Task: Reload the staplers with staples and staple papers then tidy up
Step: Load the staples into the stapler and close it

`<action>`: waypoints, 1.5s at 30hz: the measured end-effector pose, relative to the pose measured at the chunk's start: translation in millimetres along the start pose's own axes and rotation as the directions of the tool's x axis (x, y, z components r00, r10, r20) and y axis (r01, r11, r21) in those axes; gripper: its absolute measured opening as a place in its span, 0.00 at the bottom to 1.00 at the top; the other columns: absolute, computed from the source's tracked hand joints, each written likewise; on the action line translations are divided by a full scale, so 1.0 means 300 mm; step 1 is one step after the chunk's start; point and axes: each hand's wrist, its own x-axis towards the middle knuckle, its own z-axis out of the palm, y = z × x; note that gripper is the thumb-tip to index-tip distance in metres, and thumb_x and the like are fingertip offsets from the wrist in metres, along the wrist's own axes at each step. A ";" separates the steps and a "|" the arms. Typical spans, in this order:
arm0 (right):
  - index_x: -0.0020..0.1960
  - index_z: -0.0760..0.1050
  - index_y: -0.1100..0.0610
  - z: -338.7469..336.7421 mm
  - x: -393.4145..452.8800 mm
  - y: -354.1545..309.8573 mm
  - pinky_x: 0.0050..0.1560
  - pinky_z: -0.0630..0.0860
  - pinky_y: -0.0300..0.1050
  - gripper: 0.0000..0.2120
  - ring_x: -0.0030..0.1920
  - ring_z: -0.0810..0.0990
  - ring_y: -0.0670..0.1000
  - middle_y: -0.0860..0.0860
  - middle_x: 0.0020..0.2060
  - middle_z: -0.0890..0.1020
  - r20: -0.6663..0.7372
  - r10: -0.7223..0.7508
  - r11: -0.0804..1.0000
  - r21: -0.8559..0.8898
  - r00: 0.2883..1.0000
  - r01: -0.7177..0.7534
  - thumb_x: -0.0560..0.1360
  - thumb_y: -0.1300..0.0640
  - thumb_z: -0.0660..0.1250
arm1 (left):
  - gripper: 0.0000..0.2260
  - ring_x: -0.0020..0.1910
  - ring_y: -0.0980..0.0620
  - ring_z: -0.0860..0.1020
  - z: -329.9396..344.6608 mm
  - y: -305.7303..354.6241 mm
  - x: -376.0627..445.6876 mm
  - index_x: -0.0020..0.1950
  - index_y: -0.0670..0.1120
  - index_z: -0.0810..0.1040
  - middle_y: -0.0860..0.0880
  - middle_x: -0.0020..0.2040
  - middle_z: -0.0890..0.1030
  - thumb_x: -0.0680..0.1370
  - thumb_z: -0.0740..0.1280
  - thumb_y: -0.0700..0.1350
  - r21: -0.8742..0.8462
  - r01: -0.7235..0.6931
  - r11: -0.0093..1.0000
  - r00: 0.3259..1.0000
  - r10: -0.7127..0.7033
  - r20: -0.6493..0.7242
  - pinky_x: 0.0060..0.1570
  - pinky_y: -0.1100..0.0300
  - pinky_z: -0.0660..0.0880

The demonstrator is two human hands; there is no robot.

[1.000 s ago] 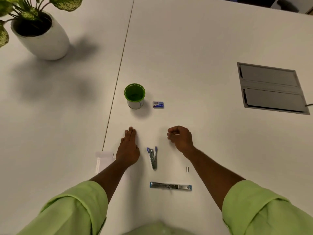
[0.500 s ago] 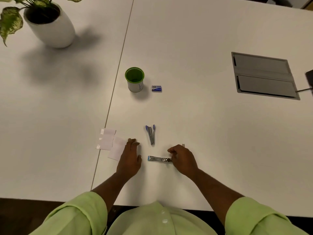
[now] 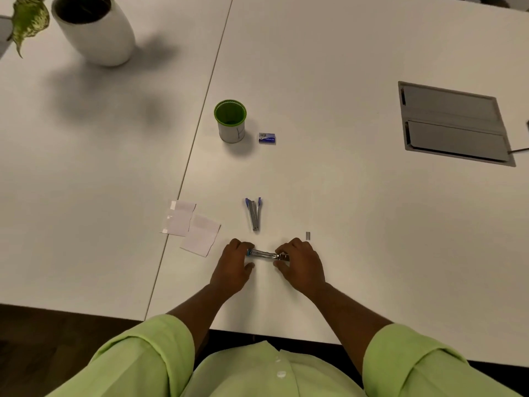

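Observation:
A small silver stapler with a light-blue end (image 3: 264, 255) lies crosswise near the table's front edge. My left hand (image 3: 233, 267) grips its left end and my right hand (image 3: 300, 265) grips its right end. A second stapler with blue tips (image 3: 254, 214) lies hinged open just beyond them. A short strip of staples (image 3: 308, 236) rests to the right of my right hand. A blue staple box (image 3: 267, 138) sits beside a green-rimmed cup (image 3: 230, 120). Several small white paper slips (image 3: 190, 226) lie to the left.
A white potted plant (image 3: 94, 30) stands at the far left. A grey cable hatch (image 3: 453, 123) is set into the table at the right. A seam (image 3: 200, 116) runs between two white tabletops.
Both hands drew back toward the front edge. My right hand took the near stapler's right end, then my left hand left the table and took its left end.

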 end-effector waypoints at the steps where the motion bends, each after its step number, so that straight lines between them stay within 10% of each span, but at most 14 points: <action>1: 0.55 0.80 0.45 0.005 0.001 0.000 0.52 0.75 0.49 0.11 0.53 0.75 0.50 0.45 0.51 0.79 -0.015 0.007 1.000 -0.002 1.000 -0.007 0.74 0.45 0.70 | 0.19 0.55 0.47 0.74 0.008 0.004 0.003 0.65 0.44 0.76 0.46 0.58 0.74 0.74 0.72 0.38 -0.013 0.018 1.000 1.000 -0.018 -0.015 0.56 0.56 0.73; 16: 0.49 0.79 0.46 -0.029 -0.040 0.040 0.42 0.76 0.44 0.05 0.43 0.76 0.46 0.43 0.42 0.79 -0.144 -0.037 0.992 0.116 0.989 0.054 0.75 0.47 0.67 | 0.09 0.42 0.51 0.80 0.074 0.070 0.009 0.57 0.46 0.79 0.47 0.46 0.80 0.77 0.70 0.40 -0.390 0.238 0.890 0.926 -0.329 -0.186 0.47 0.57 0.78; 20: 0.48 0.78 0.46 -0.046 -0.049 0.028 0.40 0.77 0.45 0.04 0.41 0.76 0.46 0.43 0.41 0.78 -0.223 -0.051 0.980 0.178 0.973 0.092 0.75 0.48 0.69 | 0.13 0.47 0.44 0.84 0.090 0.134 0.016 0.60 0.44 0.75 0.43 0.50 0.83 0.77 0.72 0.44 -0.777 0.389 0.496 0.830 -0.554 0.062 0.54 0.48 0.81; 25: 0.49 0.79 0.46 -0.058 -0.038 0.002 0.41 0.78 0.46 0.04 0.43 0.79 0.45 0.43 0.42 0.80 -0.254 -0.043 0.965 0.241 0.966 0.106 0.74 0.50 0.69 | 0.08 0.49 0.44 0.85 0.078 0.229 0.052 0.55 0.40 0.80 0.40 0.49 0.85 0.80 0.68 0.44 -0.917 0.367 0.159 0.861 -0.430 0.270 0.51 0.53 0.82; 33: 0.51 0.76 0.45 -0.074 0.000 0.001 0.50 0.77 0.42 0.05 0.47 0.78 0.41 0.40 0.45 0.79 -0.265 -0.024 0.945 0.308 0.964 0.108 0.75 0.52 0.68 | 0.09 0.46 0.48 0.86 0.033 0.242 0.122 0.57 0.40 0.80 0.43 0.47 0.86 0.81 0.67 0.44 -0.915 0.361 0.179 0.864 -0.433 0.256 0.46 0.57 0.82; 45: 0.52 0.80 0.51 -0.103 0.076 0.129 0.47 0.74 0.42 0.07 0.47 0.81 0.50 0.48 0.47 0.81 -0.219 0.353 0.911 0.303 0.910 -0.281 0.75 0.58 0.71 | 0.10 0.48 0.45 0.85 0.024 0.199 0.145 0.57 0.42 0.81 0.42 0.46 0.86 0.79 0.69 0.46 -0.900 0.407 0.153 0.821 -0.494 0.287 0.52 0.51 0.82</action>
